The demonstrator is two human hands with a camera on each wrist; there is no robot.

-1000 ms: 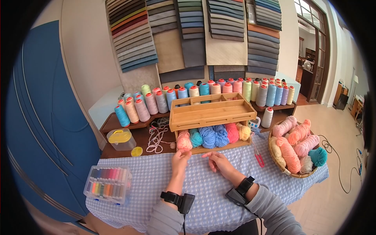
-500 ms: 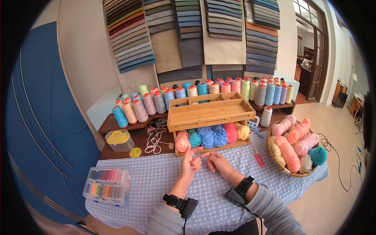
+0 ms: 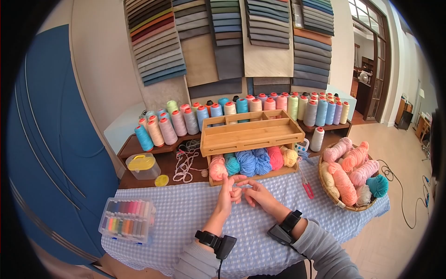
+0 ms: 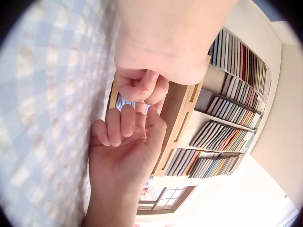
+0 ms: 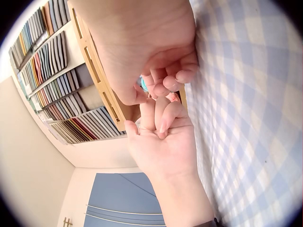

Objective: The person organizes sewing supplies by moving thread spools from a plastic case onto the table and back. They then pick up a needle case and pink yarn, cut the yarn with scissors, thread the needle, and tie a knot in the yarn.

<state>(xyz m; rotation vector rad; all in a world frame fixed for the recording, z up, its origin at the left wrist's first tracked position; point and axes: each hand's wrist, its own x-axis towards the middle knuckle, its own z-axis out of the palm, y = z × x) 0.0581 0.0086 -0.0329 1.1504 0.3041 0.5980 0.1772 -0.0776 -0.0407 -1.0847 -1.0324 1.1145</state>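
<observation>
Both hands meet in front of a wooden organizer [image 3: 251, 136], over the checked cloth [image 3: 176, 204]. My left hand [image 3: 225, 197] has thumb raised and forefinger stretched toward the right, other fingers folded in. Facing it, my right hand [image 3: 262, 196] reaches across with its forefinger at the left hand's fingers, the rest loosely bent. In the right wrist view, fingertips of the left hand [image 5: 165, 151] come right up to those of the right hand [image 5: 147, 56]. No object shows in either hand. Beyond them, blue yarn [image 3: 253, 162] and a coral yarn ball [image 3: 218, 168] sit in the organizer's lower drawer.
A wicker basket [image 3: 326, 189] of yarn stands at the right, near pink-handled scissors [image 3: 307, 190]. On the left lie a clear marker case [image 3: 126, 219] and a yellow-lidded tub [image 3: 143, 166]. Thread cones [image 3: 191, 122] line the back.
The left hand has turned, with its thumb lifted and forefinger extended, and moved right to the right hand. The right hand has shifted slightly, and its forefinger now overlaps the left fingers.
</observation>
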